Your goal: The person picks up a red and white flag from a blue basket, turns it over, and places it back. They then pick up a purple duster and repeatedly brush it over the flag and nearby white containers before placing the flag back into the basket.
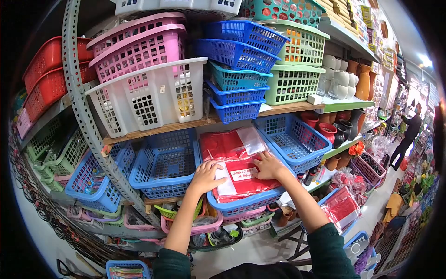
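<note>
Red plastic-wrapped packets with white labels (251, 179) lie in a blue basket (246, 202) on the shelf in front of me. The front packet's label carries handwriting, only partly legible. My left hand (206, 177) rests on the left edge of this packet, fingers spread over its white strip. On the right side, my right hand (269, 166) lies on the same packet with its fingers stretched out, next to the written label. Behind it, another red packet (223, 143) with a white panel fills the back of the basket. Neither hand grips anything.
Blue baskets stand to the left (165, 162) and right (295, 139) of the packets. A wooden shelf edge (162, 128) above bears stacked baskets. A perforated metal post (83, 102) rises at left. More red packets (341, 209) sit lower right. A person (409, 132) stands in the aisle.
</note>
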The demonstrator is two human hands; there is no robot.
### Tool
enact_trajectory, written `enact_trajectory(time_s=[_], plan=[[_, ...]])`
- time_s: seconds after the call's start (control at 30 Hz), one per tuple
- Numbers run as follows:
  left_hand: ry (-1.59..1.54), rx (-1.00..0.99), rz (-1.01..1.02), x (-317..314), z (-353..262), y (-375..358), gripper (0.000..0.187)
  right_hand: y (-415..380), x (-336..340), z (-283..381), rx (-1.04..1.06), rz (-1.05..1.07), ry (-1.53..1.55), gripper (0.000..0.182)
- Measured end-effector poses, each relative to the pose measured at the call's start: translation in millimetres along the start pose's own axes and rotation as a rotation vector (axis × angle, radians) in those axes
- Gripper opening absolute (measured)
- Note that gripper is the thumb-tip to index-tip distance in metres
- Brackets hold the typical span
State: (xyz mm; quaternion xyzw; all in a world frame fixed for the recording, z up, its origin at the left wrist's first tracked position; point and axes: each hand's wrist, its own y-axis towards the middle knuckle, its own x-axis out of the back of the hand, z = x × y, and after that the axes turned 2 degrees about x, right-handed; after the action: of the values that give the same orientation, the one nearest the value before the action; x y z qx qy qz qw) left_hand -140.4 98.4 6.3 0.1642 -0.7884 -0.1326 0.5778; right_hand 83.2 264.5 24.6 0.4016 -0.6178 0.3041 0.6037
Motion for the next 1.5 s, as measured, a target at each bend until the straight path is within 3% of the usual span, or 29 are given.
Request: enact_trajectory(time_s=[0.07,0.27,0.43,0.57,0.73,0.9,1.07,1.13,1.2,1.3,1.5], plan=[[-0.004,0.009,0.023,1.9,-1.7,-2.1,0.049,-15.7,8.0,3.9,0.071,-0.119,0.034,0.058],[0.007,-0.072,-0.234,14.3,-31.3,-12.6,0.036,-53.7,20.7,10.3,0.191,-0.47,0.361,0.04],[-0.152,-0.183,-0.226,22.1,-109.6,-26.0,0.027,-92.6,32.6,20.1,0.184,-0.598,0.439,0.029],[-0.246,-0.308,-0.204,-5.7,-172.4,-27.7,0.024,-147.6,33.5,22.8,0.087,-0.606,0.62,0.032],[-0.481,-0.389,-0.101,-69.3,-243.4,-23.6,0.022,-231.0,8.5,4.0,-0.146,-0.698,0.585,0.035],[-0.594,-0.449,0.065,-144.8,-296.0,-19.5,0.021,-320.9,-24.7,-20.4,-0.49,-0.632,0.617,0.031],[-0.651,-0.496,0.234,-211.0,-340.2,-30.5,0.022,-392.6,-94.4,-55.5,-0.793,-0.656,0.674,0.029],[-0.656,-0.479,0.348,-237.5,-353.9,-35.4,0.023,-409.3,-112.6,-66.5,-0.882,-0.655,0.658,0.029],[-0.638,-0.532,0.329,-263.7,-364.9,-34.9,0.022,-417.1,-124.8,-76.0,-1.054,-0.669,0.683,0.03],[-0.641,-0.532,0.49,-296.3,-382.2,-21.3,0.022,-424.5,-143.4,-96.6,-1.14,-0.672,0.687,0.031],[-0.656,-0.6,0.606,-355.6,-416.5,24.4,0.022,-430.4,-172.8,-153.8,-1.318,-0.701,0.632,0.033]])
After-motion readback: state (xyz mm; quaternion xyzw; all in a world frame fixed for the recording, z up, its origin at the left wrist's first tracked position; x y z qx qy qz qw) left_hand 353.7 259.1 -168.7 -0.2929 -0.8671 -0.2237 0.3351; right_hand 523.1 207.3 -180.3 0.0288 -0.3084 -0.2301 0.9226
